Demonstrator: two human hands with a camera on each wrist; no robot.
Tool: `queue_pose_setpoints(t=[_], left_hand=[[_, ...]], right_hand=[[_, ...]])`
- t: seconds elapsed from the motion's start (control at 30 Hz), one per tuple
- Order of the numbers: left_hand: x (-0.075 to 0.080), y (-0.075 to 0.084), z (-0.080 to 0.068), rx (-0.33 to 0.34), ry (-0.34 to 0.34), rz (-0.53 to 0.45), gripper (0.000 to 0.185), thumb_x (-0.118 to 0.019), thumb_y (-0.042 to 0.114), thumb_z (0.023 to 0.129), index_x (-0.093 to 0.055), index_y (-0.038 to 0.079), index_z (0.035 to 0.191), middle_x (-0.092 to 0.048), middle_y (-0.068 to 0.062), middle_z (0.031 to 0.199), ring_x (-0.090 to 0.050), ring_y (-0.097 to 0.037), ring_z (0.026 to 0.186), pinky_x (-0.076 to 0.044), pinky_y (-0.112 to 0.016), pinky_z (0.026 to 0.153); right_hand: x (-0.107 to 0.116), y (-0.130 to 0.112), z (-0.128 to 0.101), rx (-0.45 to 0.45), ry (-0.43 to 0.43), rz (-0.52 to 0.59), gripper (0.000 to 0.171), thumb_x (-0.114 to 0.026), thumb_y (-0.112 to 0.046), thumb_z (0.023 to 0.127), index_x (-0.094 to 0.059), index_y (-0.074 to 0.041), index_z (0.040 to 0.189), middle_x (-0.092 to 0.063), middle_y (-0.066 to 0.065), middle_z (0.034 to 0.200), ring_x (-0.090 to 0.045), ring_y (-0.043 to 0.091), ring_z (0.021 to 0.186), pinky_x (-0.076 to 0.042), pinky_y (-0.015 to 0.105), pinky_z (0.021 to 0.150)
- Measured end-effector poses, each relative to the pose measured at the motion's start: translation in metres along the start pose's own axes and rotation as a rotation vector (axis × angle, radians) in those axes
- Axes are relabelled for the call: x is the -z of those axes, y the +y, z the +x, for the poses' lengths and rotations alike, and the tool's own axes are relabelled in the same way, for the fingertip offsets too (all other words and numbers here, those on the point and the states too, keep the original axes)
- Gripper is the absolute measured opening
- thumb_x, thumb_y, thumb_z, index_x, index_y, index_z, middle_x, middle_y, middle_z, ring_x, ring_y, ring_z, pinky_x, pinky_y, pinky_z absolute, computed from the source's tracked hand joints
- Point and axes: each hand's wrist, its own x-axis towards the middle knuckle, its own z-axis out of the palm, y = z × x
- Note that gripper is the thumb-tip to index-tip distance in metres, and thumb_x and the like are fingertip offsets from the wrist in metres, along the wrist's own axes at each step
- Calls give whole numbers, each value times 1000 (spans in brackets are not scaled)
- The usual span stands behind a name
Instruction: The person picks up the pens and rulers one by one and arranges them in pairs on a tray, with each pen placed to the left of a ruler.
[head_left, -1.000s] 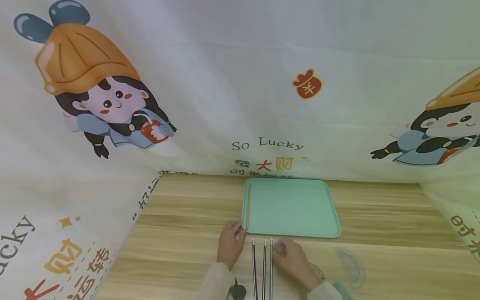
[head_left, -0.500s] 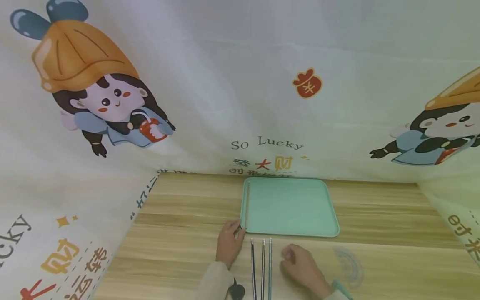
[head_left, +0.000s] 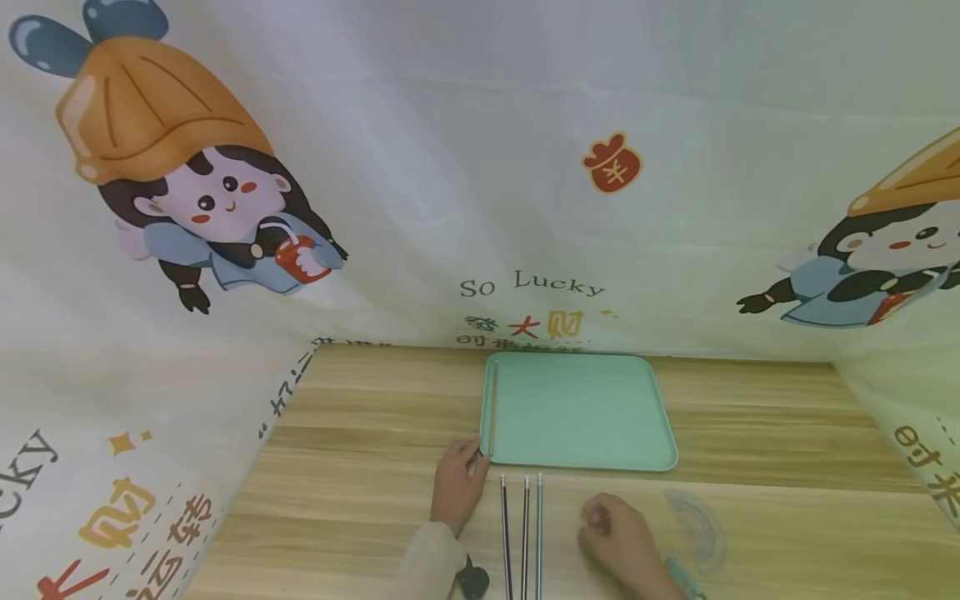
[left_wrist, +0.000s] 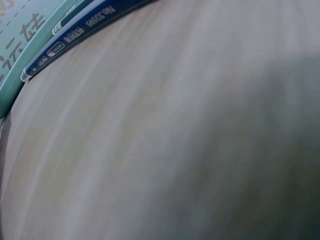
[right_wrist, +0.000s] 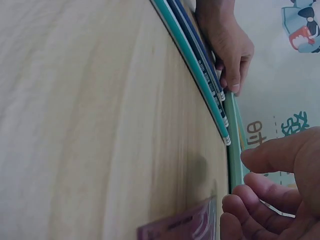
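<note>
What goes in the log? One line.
left hand at tray corner | right hand idle | three pencils between

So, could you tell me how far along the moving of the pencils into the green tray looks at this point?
One pencil already lies along the left inner edge of the green tray. The left hand rests at the tray's near-left corner; the right hand, loosely curled, holds nothing. Three pencils lie side by side on the table, outside the tray.
</note>
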Motion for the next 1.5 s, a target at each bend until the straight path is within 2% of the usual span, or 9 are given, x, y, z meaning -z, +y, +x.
queue_pose_setpoints(t=[0.33,0.57,0.7,1.07,1.27,1.5], left_hand=[[-1,0,0,-29,19,19,38,-64,19,91,-60,1,124,-62,-9,116,-61,-24,109,-52,-38,98],[-3,3,1,-45,27,3,37,-63,19,91,-61,1,123,-62,-11,116,-61,-26,108,-53,-39,97],[-2,3,2,-27,26,8,37,-63,20,91,-61,2,124,-62,-9,116,-61,-25,109,-52,-39,98],[-2,0,3,-13,20,7,37,-63,21,91,-61,3,123,-63,-9,115,-61,-23,107,-54,-36,96],[-2,-1,1,-20,26,15,37,-63,20,91,-61,3,124,-63,-10,116,-61,-24,109,-53,-37,97],[-2,-1,0,-16,22,11,37,-63,20,91,-61,3,124,-63,-10,116,-61,-25,110,-53,-37,98]], right_hand=[[6,9,-10,-57,29,-22,16,-71,-9,76,-63,-8,90,-60,0,84,-54,10,75,-49,22,64],[11,14,-16,-102,47,-89,21,-70,-20,82,-65,-6,96,-61,3,91,-58,17,83,-54,36,73],[14,13,-19,-110,35,-133,27,-73,-23,80,-64,-5,99,-59,6,94,-56,19,85,-54,41,77],[17,17,-22,-91,37,-196,41,-79,-14,70,-62,-1,105,-57,15,103,-57,31,96,-52,53,87],[18,16,-23,-122,4,-203,47,-80,-13,68,-60,1,107,-56,18,105,-57,33,96,-52,55,87],[18,15,-22,-165,-27,-216,47,-81,-14,69,-60,1,109,-58,16,103,-57,31,95,-52,54,86]])
